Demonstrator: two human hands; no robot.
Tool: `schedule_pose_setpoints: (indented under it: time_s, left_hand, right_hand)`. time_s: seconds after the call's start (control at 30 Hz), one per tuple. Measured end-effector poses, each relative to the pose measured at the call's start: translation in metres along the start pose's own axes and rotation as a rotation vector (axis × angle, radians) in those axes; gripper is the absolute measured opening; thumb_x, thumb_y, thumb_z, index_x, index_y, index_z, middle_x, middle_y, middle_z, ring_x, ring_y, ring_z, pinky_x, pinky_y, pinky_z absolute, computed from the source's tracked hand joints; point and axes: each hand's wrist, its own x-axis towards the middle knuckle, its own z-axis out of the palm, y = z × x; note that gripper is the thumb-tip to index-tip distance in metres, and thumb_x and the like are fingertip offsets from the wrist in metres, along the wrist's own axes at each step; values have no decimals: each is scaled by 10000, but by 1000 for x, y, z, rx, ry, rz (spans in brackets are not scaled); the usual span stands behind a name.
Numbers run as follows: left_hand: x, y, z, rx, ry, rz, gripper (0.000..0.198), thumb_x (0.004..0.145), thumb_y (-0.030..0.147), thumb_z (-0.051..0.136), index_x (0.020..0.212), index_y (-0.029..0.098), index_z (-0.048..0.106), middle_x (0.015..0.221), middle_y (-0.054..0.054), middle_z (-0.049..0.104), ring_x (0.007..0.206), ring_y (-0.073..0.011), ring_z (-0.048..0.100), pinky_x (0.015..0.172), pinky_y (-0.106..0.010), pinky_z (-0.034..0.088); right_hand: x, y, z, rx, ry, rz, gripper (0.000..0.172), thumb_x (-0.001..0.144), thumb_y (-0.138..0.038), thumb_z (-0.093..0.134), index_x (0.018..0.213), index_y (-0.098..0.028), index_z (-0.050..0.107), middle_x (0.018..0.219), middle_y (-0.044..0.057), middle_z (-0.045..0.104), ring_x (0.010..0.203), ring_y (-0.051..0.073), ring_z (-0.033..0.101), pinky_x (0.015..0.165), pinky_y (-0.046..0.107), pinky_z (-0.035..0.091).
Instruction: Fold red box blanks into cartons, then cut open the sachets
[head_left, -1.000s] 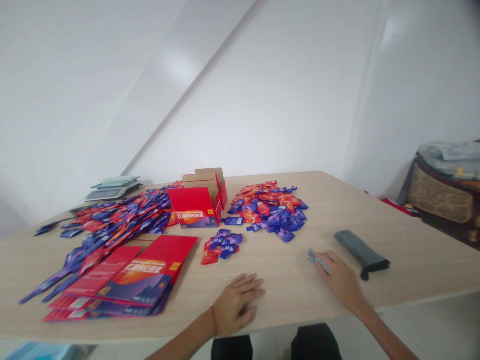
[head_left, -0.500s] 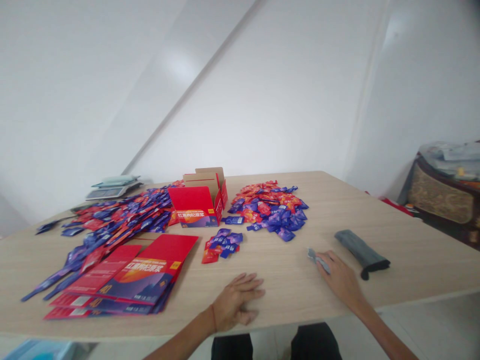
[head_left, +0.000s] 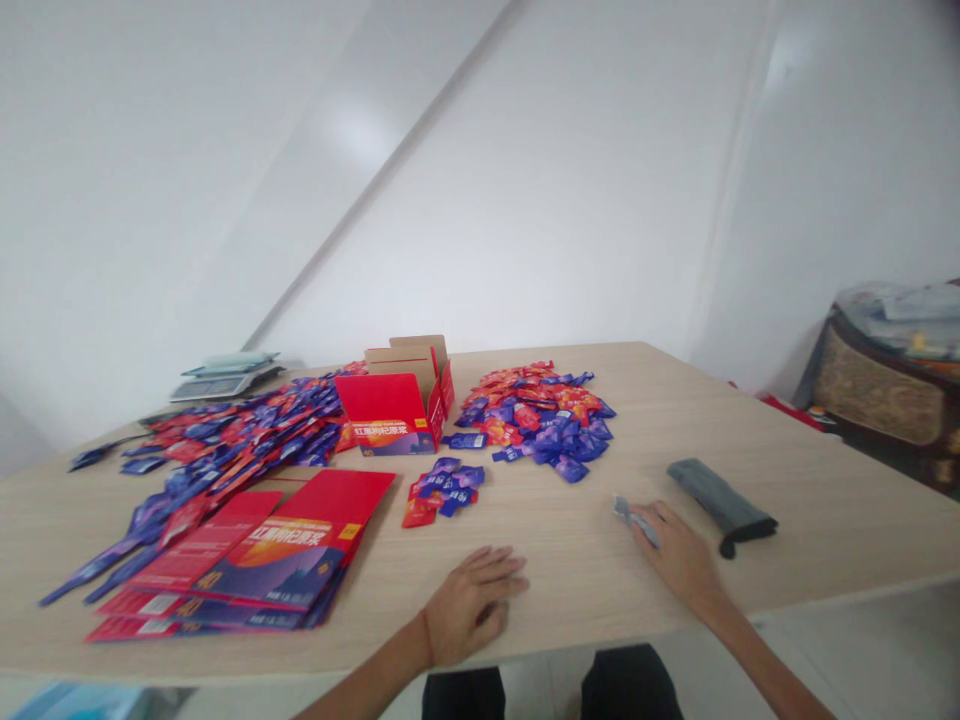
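My left hand (head_left: 475, 606) lies on the table (head_left: 555, 560) near its front edge, with fingers stretched out and nothing in them. My right hand (head_left: 676, 556) is closed on a small grey handheld tool (head_left: 634, 520), whose kind I cannot make out; its flat pale end points up and left. To the right of that hand lies a dark grey cloth pouch (head_left: 721, 504). Beyond my left hand is a small heap of purple and red sachets (head_left: 445, 492). A stack of flattened red and purple cartons (head_left: 277, 550) lies left of my left hand.
An open red carton (head_left: 390, 412) stands upright with flaps raised. A large pile of joined sachet strips (head_left: 247, 425) spreads to its left, and loose sachets (head_left: 547, 415) are heaped to its right. A scale (head_left: 217, 385) sits far left. A patterned chair (head_left: 885, 385) stands beyond the table's right side.
Both hands stay nearly in place. My left thumb has shifted slightly toward the fingers. The grey tool is still in my right hand.
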Motion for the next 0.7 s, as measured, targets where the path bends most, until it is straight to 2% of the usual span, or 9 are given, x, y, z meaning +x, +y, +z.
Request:
schedule_pose_setpoints:
  time_s: [0.7]
  left_hand:
    - [0, -3, 4, 47, 41, 24, 628, 924, 125, 540, 1503, 369, 548, 1633, 23, 504, 1561, -236, 403, 1300, -500, 327]
  right_hand:
    - [-1, 2, 3, -38, 9, 0, 345, 1060, -392, 449, 1198, -244, 728, 1153, 87, 736, 963, 239, 715, 747, 329, 529]
